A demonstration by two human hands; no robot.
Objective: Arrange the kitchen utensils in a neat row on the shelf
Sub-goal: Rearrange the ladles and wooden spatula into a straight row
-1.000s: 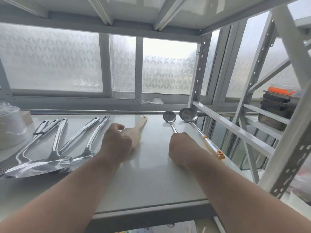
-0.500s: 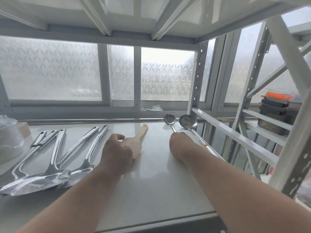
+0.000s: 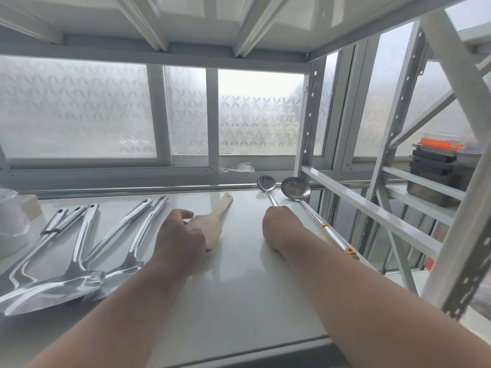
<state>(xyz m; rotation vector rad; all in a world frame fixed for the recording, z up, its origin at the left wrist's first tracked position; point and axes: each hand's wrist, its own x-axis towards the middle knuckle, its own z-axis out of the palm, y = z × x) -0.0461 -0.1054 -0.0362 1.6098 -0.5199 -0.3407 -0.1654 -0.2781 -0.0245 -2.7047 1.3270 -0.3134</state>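
Both hands have barely shifted; left hand (image 3: 180,236) curls on the pale wooden spatula (image 3: 212,224); right hand (image 3: 281,225) grips the steel spoon (image 3: 266,184).

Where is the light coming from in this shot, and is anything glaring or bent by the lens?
Head view: backlit by the frosted window, its middle pane nearly blown out; bright glare on the steel spatulas; the wide lens bows the rack posts at the right edge; both forearms look stretched.
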